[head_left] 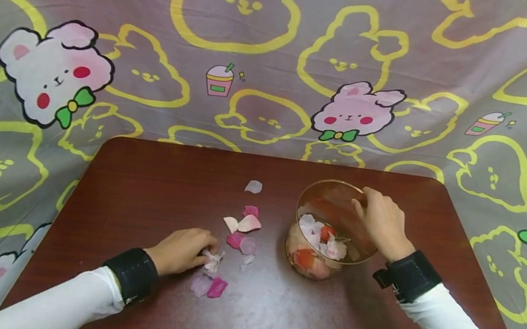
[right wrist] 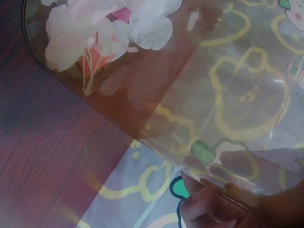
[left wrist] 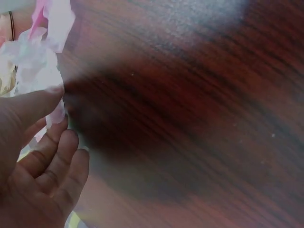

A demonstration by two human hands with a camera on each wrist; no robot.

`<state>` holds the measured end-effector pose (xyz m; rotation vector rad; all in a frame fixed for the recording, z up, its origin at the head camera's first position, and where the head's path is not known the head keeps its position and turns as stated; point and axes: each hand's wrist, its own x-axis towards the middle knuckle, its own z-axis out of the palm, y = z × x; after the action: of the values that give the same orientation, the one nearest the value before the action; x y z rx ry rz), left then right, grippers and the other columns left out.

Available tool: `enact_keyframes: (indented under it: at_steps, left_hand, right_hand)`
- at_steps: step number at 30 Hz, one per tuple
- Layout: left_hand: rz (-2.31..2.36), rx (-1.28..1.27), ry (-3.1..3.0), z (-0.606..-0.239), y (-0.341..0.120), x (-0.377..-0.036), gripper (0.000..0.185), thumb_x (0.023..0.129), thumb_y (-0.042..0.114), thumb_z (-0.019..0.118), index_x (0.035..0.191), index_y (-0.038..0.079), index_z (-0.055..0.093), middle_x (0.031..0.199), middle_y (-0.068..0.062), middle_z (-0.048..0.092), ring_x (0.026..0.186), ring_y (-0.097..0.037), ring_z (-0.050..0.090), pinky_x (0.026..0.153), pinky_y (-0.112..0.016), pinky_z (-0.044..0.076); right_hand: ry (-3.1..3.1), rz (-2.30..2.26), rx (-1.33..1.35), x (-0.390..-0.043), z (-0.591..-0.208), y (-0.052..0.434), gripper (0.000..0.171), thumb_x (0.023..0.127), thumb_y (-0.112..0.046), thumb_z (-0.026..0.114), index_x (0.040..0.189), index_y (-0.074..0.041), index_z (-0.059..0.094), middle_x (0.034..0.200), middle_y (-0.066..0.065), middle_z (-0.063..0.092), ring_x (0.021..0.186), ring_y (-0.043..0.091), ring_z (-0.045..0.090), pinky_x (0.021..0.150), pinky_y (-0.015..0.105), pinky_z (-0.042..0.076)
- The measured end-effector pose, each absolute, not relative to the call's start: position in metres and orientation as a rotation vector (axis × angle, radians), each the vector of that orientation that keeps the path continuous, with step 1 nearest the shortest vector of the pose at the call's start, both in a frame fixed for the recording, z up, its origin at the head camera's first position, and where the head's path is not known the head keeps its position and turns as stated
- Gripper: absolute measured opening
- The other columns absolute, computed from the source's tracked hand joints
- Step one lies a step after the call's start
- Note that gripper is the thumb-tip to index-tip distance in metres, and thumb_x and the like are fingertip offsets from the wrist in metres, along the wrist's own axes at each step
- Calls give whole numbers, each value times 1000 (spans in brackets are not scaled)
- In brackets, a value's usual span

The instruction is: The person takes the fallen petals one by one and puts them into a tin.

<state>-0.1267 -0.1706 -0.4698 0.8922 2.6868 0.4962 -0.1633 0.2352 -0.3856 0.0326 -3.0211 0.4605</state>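
My right hand (head_left: 383, 220) grips the tilted clear cup's (head_left: 329, 231) rim so its mouth faces the loose petals (head_left: 240, 234) on the counter (head_left: 274, 310) (some already inside), left hand (head_left: 182, 250) pinching a pale petal (head_left: 213, 260) beside them.

Looks like a makeshift recording corner in a home: a small dark wooden worktop (head_left: 151, 183) set against a draped cartoon bunny sheet (head_left: 111, 28) hiding the room behind

One clear cup (head_left: 334, 235) at centre right, one bench (head_left: 273, 321), two hands, and about nine loose petals (head_left: 242, 225) left of the cup.
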Motion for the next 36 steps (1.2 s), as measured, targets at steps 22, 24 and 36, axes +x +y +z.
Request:
enact_keyframes:
  at_steps: [22,24,36]
  left_hand:
    - [721,803,2793,-409,-153,-156,5,90,17,76,92,13,73,81,3,66,74,-13,57,67,-28,48]
    - [738,816,2787,-401,-146,-158,6,90,17,76,94,14,73,82,3,66,74,-11,56,66,-27,47]
    - [784,1000,2803,-341,-88,-178,8,94,19,73,99,13,75,88,1,71,78,-16,60,69,-29,51]
  right_hand:
    - [-3018,474,36,-165,-385,235,17,96,-21,67,89,-7,62,70,10,62,60,26,58,47,36,38]
    - [-3016,471,37,-165,-385,235,18,96,-21,67,87,-7,62,70,10,62,60,26,58,48,36,39]
    - [-3008,468,32,-166,-386,235,18,96,-23,68,87,-8,62,71,11,64,63,30,62,48,40,42]
